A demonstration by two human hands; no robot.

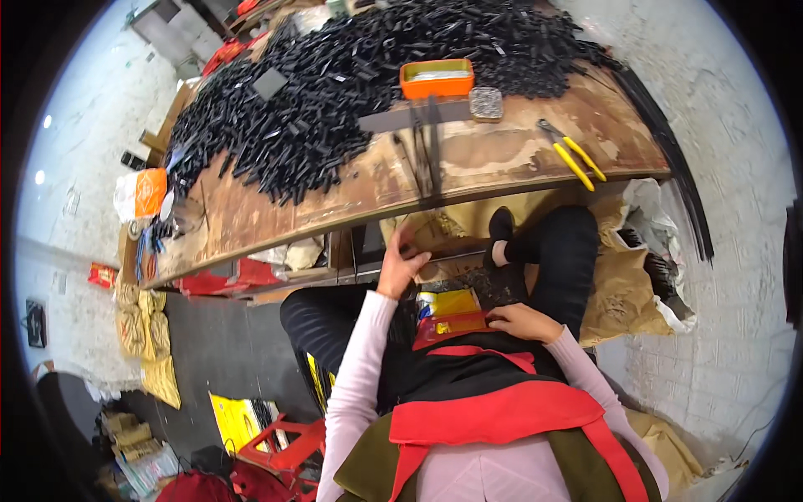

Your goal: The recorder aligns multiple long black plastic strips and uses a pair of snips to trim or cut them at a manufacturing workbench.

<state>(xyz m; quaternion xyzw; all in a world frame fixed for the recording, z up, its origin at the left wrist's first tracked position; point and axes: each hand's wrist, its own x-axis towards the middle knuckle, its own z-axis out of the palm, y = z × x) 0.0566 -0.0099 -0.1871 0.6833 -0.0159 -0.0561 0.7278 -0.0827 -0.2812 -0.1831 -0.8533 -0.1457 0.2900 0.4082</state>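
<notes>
My left hand (401,268) is raised in front of the table's near edge, its thumb and fingers apart. A dark patch shows between them, too small to make out. My right hand (525,323) lies low over my lap with its fingers curled at the corner of a red and yellow packet-like piece (450,328); what the fingertips grip is hidden. Beyond the left hand, several thin dark strips (425,155) lie across the table edge. Pliers with yellow handles (573,156) rest on the table to the right.
A large heap of short black pieces (326,100) covers the back of the wooden table (502,155). An orange tray (437,90) and a small clear box (486,105) of tiny parts stand beside it. Sacks (627,293) line the right; a red stool (288,448) is lower left.
</notes>
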